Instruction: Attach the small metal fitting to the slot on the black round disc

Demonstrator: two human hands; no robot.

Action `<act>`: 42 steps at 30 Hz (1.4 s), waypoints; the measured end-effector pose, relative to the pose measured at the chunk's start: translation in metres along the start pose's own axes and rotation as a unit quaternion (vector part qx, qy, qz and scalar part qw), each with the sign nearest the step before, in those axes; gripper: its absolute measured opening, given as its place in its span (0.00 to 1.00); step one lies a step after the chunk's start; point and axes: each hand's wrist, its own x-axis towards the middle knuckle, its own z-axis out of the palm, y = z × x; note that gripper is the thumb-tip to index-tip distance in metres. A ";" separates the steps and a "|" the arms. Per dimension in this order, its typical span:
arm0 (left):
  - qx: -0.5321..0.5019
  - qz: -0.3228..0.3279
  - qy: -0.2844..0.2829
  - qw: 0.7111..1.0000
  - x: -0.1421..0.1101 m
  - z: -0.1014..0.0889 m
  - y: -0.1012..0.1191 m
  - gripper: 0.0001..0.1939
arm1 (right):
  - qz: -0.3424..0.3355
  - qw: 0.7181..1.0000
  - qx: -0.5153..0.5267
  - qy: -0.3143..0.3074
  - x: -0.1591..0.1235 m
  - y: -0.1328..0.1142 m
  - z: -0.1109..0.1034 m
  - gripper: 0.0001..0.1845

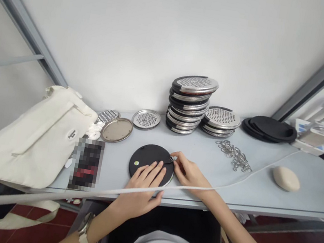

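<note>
Resting palm down with the left hand (146, 182), fingers extended and slightly parted, on a flat round black disc (152, 153) with a small green-and-white sticker (136, 163) near its left rim. Pinching, between thumb and forefinger of the right hand (191, 172), a small silver metal clip (171, 159) at the disc's upper right rim. Both hands near each other, but apart. Beneath the disc, close to the middle of the front edge, a pale blue-grey desk (118, 160). Around the left wrist, a white-strapped watch (85, 239). Crossing in front of both arms, a long white cable (12, 197).

Right of the right hand, a loose heap of silver metal clips (234, 155); farther right, nearer the front edge, a smooth cream rounded object (286, 178). Along the back edge, left to right: three round metal plates (146, 119), two of them perforated; a tall stack of round metal graters with black rims (189, 111); a shorter stack of the same kind (221, 119); several black discs (269, 129). By the left end, a cream fabric bag (44, 135) and a dark pixelated item (88, 165), too obscured to identify.
</note>
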 end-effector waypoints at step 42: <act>-0.004 0.003 0.009 1.000 0.001 -0.002 0.001 0.28 | -0.004 1.000 -0.001 -0.008 -0.001 -0.002 -0.001 0.11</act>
